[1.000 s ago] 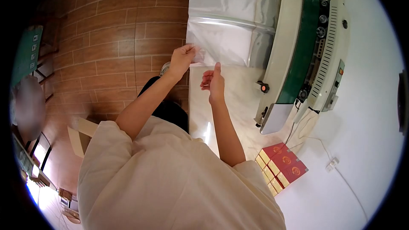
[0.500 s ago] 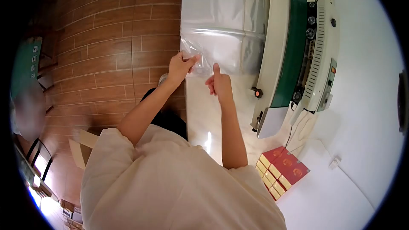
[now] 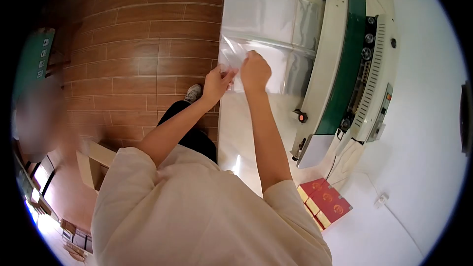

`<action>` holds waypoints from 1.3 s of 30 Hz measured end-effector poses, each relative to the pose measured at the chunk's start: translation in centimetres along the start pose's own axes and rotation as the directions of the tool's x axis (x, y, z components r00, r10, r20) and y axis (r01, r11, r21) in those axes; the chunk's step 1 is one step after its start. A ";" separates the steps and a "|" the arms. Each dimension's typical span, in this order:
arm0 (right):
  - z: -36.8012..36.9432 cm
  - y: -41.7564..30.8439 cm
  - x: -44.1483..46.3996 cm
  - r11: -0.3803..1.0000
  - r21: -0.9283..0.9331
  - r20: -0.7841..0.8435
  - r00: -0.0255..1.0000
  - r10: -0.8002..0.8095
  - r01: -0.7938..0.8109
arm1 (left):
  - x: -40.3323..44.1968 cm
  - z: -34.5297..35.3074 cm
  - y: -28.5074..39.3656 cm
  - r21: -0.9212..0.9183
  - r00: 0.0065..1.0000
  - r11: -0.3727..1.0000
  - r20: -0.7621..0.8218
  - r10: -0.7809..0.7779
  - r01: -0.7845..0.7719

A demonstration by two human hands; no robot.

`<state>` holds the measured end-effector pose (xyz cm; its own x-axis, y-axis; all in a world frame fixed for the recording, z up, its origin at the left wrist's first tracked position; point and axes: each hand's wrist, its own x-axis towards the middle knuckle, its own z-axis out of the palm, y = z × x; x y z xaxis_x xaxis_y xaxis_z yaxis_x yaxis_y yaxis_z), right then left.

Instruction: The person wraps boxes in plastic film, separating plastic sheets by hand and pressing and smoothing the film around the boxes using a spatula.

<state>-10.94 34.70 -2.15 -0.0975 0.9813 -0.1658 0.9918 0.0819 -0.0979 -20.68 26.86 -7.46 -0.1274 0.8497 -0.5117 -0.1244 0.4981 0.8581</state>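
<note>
Clear plastic bags (image 3: pixel 261 12) lie flat in a stack on the white table, with a fold line across them. At the near left corner of the stack, my left hand (image 3: pixel 217 84) pinches the edge of a bag between thumb and fingers. Close beside it, my right hand (image 3: pixel 256 71) is closed, its fingertips together on the same raised plastic. Creased film rises in a shiny fold just beyond both hands. The fingertips of the right hand are partly hidden by the hand itself.
To the right stands a band sealing machine (image 3: pixel 340 69) with a green conveyor belt, along the bags. A red box set (image 3: pixel 327 197) sits near its front end. An open cardboard box (image 3: pixel 96 165) is on the left above the wooden floor (image 3: pixel 128 59). Another person is blurred at far left.
My right hand has moved forward and closed onto the plastic, where before its thumb was out and fingers loose. My left hand keeps its pinch. The view has shifted slightly.
</note>
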 end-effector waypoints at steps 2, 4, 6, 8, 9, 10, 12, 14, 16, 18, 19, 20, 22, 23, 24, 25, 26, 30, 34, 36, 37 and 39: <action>-1.0 1.3 0.2 0.994 0.100 -0.160 0.987 -0.017 0.033 | -0.6 -0.3 0.8 -0.159 0.989 0.977 0.001 -0.147 0.145; -3.2 2.0 0.6 0.982 0.176 -0.295 0.955 -0.014 0.068 | -0.5 -0.8 -0.3 -0.147 0.984 0.973 0.012 -0.179 0.179; -5.7 2.7 1.1 0.966 0.240 -0.323 0.946 -0.018 0.100 | -0.7 -1.2 -1.1 -0.131 0.977 0.968 0.030 -0.211 0.213; -6.7 3.2 1.0 0.946 0.297 -0.355 0.935 -0.015 0.128 | -0.9 -1.2 -1.3 -0.104 0.995 0.992 -0.054 -0.084 0.078; -7.0 3.4 0.9 0.932 0.337 -0.342 0.940 -0.009 0.132 | -0.6 -1.2 -1.0 0.028 0.960 0.977 -0.181 0.215 -0.213; -7.3 3.6 0.8 0.916 0.379 -0.328 0.945 -0.005 0.136 | -0.5 -1.0 -0.6 0.024 0.961 0.976 -0.171 0.218 -0.217; -7.8 3.2 0.1 0.919 0.379 -0.290 0.957 0.012 0.104 | -0.7 -1.4 1.6 0.244 0.849 0.886 -0.273 0.453 -0.394; -7.5 2.8 -0.2 0.921 0.383 -0.247 0.969 0.023 0.076 | -0.1 -1.6 4.1 0.318 0.804 0.811 -0.191 0.563 -0.492; -6.5 2.9 -0.5 0.900 0.411 -0.271 0.962 -0.029 0.143 | 1.4 -0.8 5.9 0.496 0.718 0.700 -0.198 0.667 -0.514; -6.3 2.7 -1.0 0.897 0.419 -0.221 0.974 -0.048 0.139 | 4.7 -0.8 5.7 0.340 0.842 0.852 -0.231 0.487 -0.399; -6.3 2.8 -1.2 0.896 0.424 -0.167 0.984 -0.069 0.135 | 5.9 -0.6 5.4 0.171 0.933 0.954 -0.226 0.280 -0.245; -6.1 2.8 -1.2 0.897 0.421 -0.166 0.984 -0.070 0.135 | 6.6 -0.6 4.8 0.168 0.934 0.955 -0.226 0.278 -0.244; -5.6 3.0 -1.3 0.876 0.470 -0.154 0.987 -0.036 0.105 | 7.2 -0.7 3.5 0.184 0.956 0.960 -0.166 0.243 -0.212; -5.4 3.2 -1.2 0.877 0.470 -0.150 0.988 -0.035 0.103 | 7.3 -0.9 2.8 0.184 0.957 0.961 -0.166 0.239 -0.209; -5.3 3.3 -1.0 0.889 0.444 -0.171 0.985 -0.036 0.110 | 7.2 -1.0 2.3 0.226 0.952 0.951 -0.172 0.254 -0.213; -5.2 3.5 -0.7 0.901 0.418 -0.193 0.980 -0.038 0.118 | 7.3 -1.1 1.8 0.268 0.946 0.939 -0.179 0.270 -0.217; -5.3 3.8 -0.5 0.901 0.418 -0.192 0.981 -0.040 0.118 | 7.3 -1.1 1.5 0.268 0.946 0.939 -0.180 0.269 -0.216; -5.7 3.9 0.1 0.880 0.470 -0.091 0.995 -0.026 0.066 | 7.2 -1.0 1.3 0.288 0.948 0.936 -0.181 0.261 -0.202; -5.2 3.6 0.3 0.834 0.546 0.055 0.997 0.056 -0.078 | 6.8 -1.0 2.1 0.332 0.948 0.931 -0.214 0.235 -0.155; -5.1 3.8 0.2 0.814 0.569 0.097 0.992 0.075 -0.117 | 6.4 -0.9 2.5 0.374 0.891 0.897 -0.286 0.352 -0.235; -5.1 3.9 0.2 0.793 0.588 0.141 0.985 0.098 -0.163 | 6.1 -0.8 2.7 0.421 0.817 0.854 -0.344 0.463 -0.307; -4.6 4.1 -0.1 0.775 0.619 0.116 0.991 0.072 -0.129 | 4.7 -0.8 3.8 0.331 0.885 0.904 -0.285 0.368 -0.269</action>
<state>-6.47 35.76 1.97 -0.0350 0.9578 -0.2855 0.7297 -0.1707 -0.6621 -22.49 32.59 -6.63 -0.4393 0.8859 -0.1489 0.2476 0.2788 0.9279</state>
